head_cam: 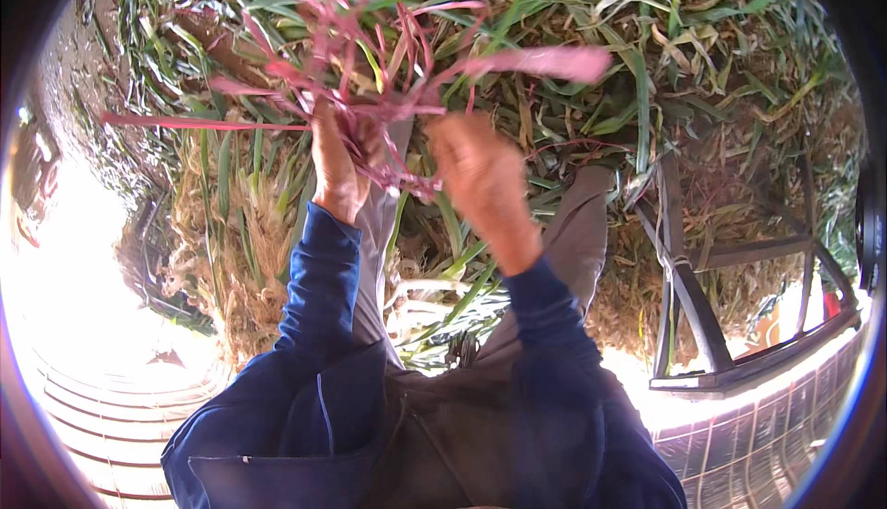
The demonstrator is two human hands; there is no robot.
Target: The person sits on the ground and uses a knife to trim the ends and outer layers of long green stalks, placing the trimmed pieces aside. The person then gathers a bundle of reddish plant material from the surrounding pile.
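A loose tangle of pink plastic tying strips (pixel 208 123) fans out in several directions from my left hand (pixel 337 162), which is closed around its middle. Some strand ends hang below the fist, and others spread up and to the right in a blur. Close by on the right, my right hand (pixel 478 169) is blurred by motion, its fingers curled beside the strands. Whether those fingers pinch a strip cannot be made out. Both hands are above my knees, over a heap of long green onion-like leaves (pixel 582 93).
Roots and dry husks of bundled plants (pixel 249 232) lie left of my legs. On the right stands a dark frame stand (pixel 693 315) with crossed legs. Wire mesh (pixel 748 440) shows at the lower right. Glare washes out the left side.
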